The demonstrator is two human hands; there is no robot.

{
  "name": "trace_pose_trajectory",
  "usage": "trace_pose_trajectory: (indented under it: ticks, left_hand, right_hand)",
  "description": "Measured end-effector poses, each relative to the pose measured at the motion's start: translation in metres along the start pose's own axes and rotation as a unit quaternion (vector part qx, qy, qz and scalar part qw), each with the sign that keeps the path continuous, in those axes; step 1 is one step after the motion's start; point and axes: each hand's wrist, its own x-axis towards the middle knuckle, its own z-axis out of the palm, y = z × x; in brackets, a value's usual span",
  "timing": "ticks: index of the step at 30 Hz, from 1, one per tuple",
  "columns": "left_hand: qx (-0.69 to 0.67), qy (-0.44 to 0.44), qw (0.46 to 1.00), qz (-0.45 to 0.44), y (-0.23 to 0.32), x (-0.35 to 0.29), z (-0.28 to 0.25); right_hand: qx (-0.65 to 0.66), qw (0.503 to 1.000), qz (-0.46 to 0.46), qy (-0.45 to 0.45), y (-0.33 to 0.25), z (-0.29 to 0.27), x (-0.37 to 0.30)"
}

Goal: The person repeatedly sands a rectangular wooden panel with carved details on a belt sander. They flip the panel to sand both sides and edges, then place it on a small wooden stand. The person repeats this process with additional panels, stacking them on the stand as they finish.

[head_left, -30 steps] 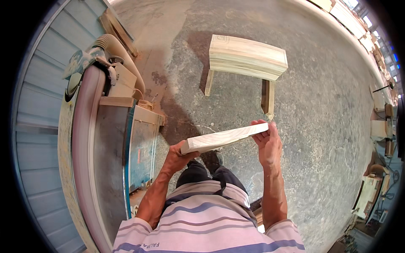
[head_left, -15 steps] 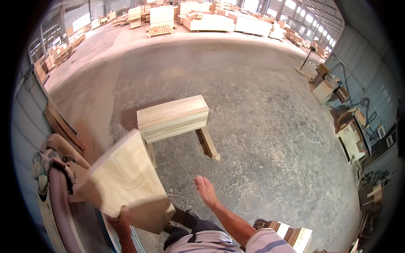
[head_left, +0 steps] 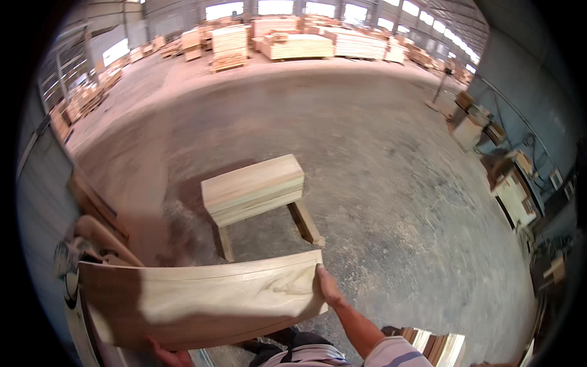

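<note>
Left hand touching lower edge of wide pale wooden board, cannot tell how closed | board above floor, shadowed left, swirling grain near right end | wooden stack beyond | right hand, fingers clasping board's right edge

A scuffed grey concrete floor stretches ahead of the right hand's fingers toward bright windows glaring far beyond them, above pale timber stacks; one grey wall rises well to their right, another wall to their left.
</note>
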Motion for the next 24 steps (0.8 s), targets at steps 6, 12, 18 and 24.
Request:
trace_pose_trajectory:
  ticks: [6, 12, 18, 24]
  left_hand:
    - [-0.023, 0.022, 0.998, -0.046, -0.022, -0.010, -0.013]
    - [-0.064, 0.052, 0.993, -0.085, -0.043, -0.020, -0.050]
    - [-0.064, 0.109, 0.988, -0.092, -0.051, -0.023, -0.091]
    - [-0.107, 0.079, 0.990, -0.054, -0.051, -0.016, -0.115]
  right_hand:
    - [0.223, 0.941, 0.084, -0.241, -0.064, -0.040, -0.023]
    - [0.144, 0.959, 0.070, -0.233, -0.086, -0.027, -0.013]
    - [0.084, 0.969, 0.052, -0.228, -0.111, -0.004, -0.034]
    - [0.114, 0.953, 0.042, -0.278, -0.087, 0.018, -0.028]
